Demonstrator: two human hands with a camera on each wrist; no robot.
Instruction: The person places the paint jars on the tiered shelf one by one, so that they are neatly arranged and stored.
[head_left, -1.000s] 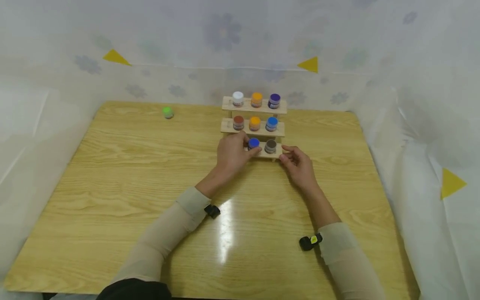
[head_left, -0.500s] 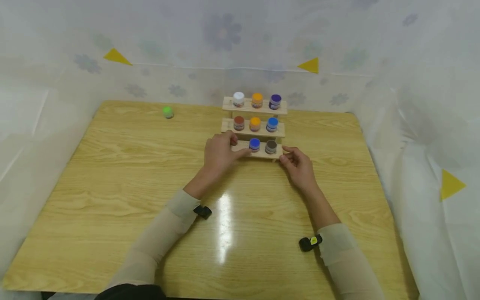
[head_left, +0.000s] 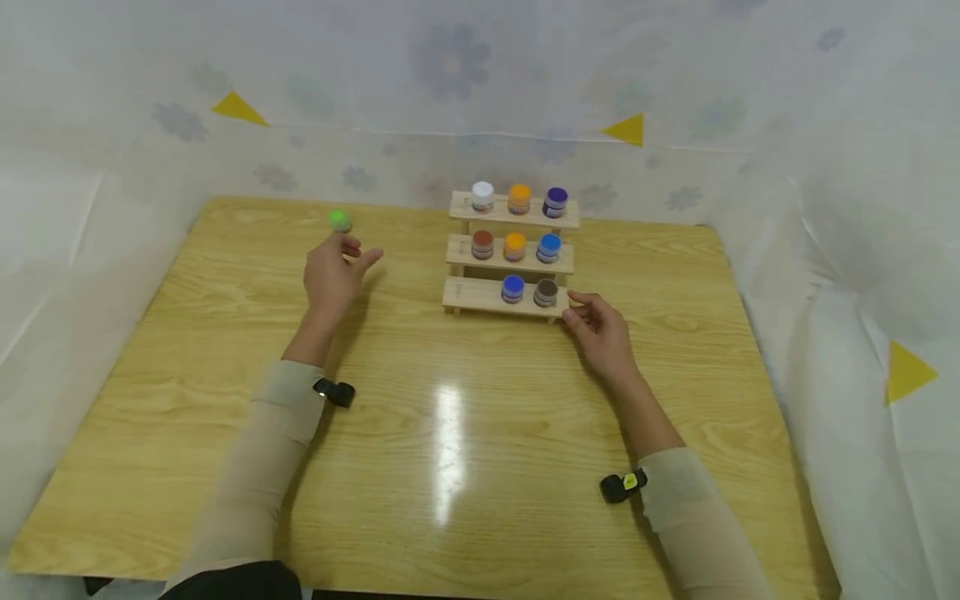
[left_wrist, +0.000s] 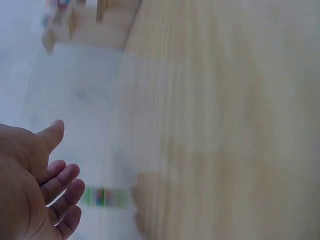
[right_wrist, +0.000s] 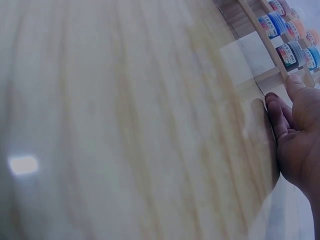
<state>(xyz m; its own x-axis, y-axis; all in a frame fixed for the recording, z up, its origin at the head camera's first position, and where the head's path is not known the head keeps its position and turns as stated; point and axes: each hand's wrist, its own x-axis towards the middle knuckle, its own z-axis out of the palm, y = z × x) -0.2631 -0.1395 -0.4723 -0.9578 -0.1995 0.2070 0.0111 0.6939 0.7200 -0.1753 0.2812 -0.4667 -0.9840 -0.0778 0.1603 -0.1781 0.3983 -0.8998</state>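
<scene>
My left hand point(head_left: 330, 279) is just in front of a small jar with a green lid point(head_left: 339, 219) at the back left of the table. Its thumb stands away from loosely bent fingers, and nothing is in it. In the left wrist view the green jar point(left_wrist: 104, 197) appears blurred beyond the fingertips. A three-tier wooden rack point(head_left: 476, 293) holds small paint jars. My right hand point(head_left: 602, 337) touches the right end of its lowest shelf, beside a dark brown jar point(head_left: 546, 292). A blue jar point(head_left: 513, 289) stands left of that one.
White, orange and purple jars point(head_left: 556, 202) line the top shelf. Brown, orange and light blue jars point(head_left: 549, 247) fill the middle one. Behind the wooden table point(head_left: 390, 467) hangs a pale flowered sheet point(head_left: 375, 75) with yellow triangles.
My left hand has left the front of the rack's lowest shelf and moved left and back to the green-lidded jar. The right hand stays at the rack's right end.
</scene>
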